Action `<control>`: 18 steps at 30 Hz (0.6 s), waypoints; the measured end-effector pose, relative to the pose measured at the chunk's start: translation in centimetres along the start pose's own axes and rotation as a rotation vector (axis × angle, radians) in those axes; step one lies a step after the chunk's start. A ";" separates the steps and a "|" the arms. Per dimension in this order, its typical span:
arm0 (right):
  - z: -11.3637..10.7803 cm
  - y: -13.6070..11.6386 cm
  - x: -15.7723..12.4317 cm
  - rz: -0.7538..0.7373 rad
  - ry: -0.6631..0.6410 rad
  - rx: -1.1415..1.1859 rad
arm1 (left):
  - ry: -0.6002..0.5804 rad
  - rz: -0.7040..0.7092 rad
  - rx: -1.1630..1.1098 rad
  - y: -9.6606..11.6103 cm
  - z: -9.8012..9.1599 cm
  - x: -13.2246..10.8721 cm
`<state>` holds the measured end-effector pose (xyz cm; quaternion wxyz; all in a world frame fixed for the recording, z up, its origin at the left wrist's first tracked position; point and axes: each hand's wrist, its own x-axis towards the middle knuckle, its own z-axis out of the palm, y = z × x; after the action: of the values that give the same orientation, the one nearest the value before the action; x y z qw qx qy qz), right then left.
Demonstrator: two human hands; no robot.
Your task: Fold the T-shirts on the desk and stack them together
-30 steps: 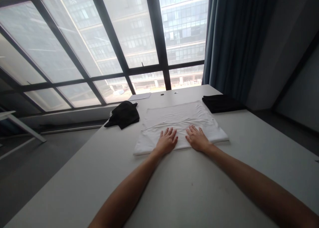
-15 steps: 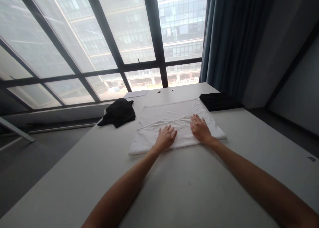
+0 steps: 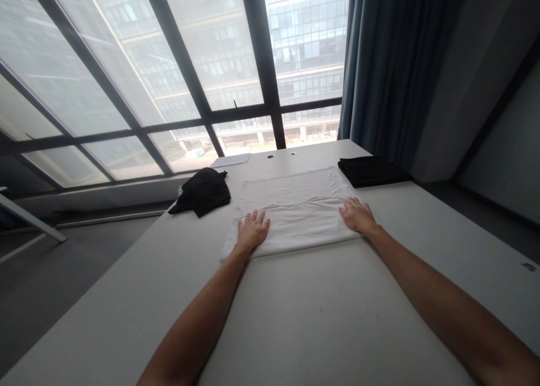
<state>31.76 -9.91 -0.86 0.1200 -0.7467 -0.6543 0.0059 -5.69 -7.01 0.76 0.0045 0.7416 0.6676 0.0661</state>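
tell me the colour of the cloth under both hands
Plain white; the cloth shows best in the head view.

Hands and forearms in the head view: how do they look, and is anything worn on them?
The left hand and right hand are gloveless. The left forearm and right forearm show no sleeves, watch, bracelet or clear markings. Rings, if any, are too small to make out.

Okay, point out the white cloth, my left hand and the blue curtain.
White cloth [image 3: 301, 225], head view: on its near section.
Left hand [image 3: 253, 230], head view: on the back of it.
Blue curtain [image 3: 382, 71], head view: on its hanging folds.
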 end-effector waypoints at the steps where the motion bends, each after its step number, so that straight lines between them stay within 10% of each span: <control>1: 0.0 0.1 0.1 0.000 0.016 -0.004 | -0.008 -0.011 -0.010 -0.3 0.0 0.2; 18: 0.6 1.5 0.6 0.064 -0.026 -0.007 | -0.027 -0.145 0.009 -4.7 -0.1 1.6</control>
<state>33.24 -9.39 -1.59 0.1088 -0.7674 -0.6317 0.0170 -10.17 -4.92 0.53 0.0148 0.6920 0.7198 0.0528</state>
